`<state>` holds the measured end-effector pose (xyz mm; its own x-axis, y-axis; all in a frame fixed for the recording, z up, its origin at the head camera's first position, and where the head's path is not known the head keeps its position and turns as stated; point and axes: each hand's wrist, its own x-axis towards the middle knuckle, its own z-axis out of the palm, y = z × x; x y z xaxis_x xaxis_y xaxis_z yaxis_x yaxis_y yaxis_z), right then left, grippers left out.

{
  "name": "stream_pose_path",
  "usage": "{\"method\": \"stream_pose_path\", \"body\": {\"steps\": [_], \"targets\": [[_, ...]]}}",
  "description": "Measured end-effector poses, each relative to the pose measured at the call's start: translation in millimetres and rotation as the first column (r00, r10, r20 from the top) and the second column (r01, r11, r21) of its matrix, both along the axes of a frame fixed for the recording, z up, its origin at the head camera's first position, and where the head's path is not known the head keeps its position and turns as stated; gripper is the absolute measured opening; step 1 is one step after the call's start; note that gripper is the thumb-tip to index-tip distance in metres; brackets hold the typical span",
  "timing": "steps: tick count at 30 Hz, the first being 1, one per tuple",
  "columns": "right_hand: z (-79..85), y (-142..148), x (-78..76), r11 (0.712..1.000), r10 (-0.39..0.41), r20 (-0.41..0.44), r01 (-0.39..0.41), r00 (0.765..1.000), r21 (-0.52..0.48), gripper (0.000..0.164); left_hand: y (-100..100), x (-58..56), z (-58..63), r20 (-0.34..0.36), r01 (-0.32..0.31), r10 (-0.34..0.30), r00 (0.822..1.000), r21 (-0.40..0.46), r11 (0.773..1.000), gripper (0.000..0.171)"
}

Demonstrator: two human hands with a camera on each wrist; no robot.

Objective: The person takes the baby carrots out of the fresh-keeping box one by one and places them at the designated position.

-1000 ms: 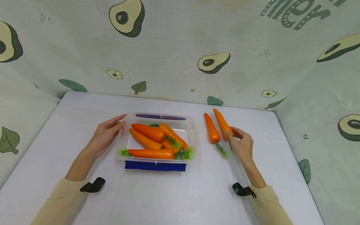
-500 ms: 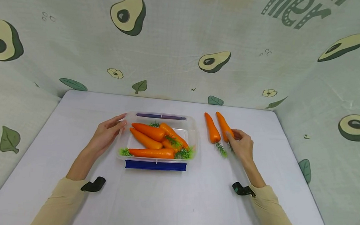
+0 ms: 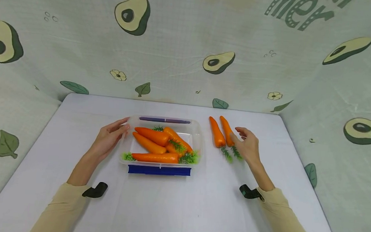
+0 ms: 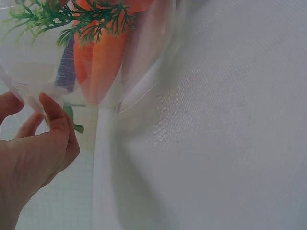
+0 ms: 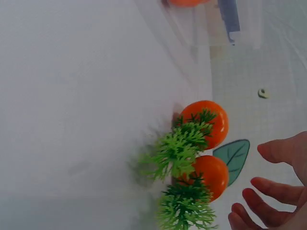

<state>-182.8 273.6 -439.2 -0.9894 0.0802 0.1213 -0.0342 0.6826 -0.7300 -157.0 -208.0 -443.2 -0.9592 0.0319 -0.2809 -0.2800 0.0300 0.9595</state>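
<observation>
A clear plastic food container [image 3: 198,129] stands open on the table, with several orange carrots [image 3: 155,157] and their green tops lying inside. My left hand [image 3: 106,137] pinches its left wall between thumb and fingers; the left wrist view shows the fingers [image 4: 56,115] at the container's edge. To the right of the container, two carrots lie side by side, a left one [image 3: 217,133] and a right one [image 3: 226,129]. My right hand [image 3: 248,145] is beside the right carrot's top end, its fingers [image 5: 268,189] loosely spread and apart from both carrots in the right wrist view.
A white table [image 3: 166,208] carries everything. Blue latches [image 3: 159,170] hang at the container's front and back. Behind and at the sides rises a pale cloth [image 3: 178,40] printed with avocados and leaves. A black wrist camera [image 3: 249,192] sits on each sleeve.
My right hand has shifted the right carrot slightly nearer, level with the left one, and then let go of it; its green top now shows. The left hand stays on the container.
</observation>
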Motion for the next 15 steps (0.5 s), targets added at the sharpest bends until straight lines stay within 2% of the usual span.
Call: {"method": "stream_pose_path", "body": {"steps": [8,15], "targets": [[24.5,-21.6,-3.1,0.996,0.084,-0.067,-0.083,0.994,0.013,0.035,0.1,-0.2,0.8,0.0,0.013,-0.013,1.0,-0.029,0.999,0.064],[42.1,-45.8,-3.7,0.985,0.174,-0.075,-0.173,0.982,0.017,0.037,0.4,-0.3,1.6,-0.001,0.013,-0.013,1.0,-0.021,1.0,0.064]]}}
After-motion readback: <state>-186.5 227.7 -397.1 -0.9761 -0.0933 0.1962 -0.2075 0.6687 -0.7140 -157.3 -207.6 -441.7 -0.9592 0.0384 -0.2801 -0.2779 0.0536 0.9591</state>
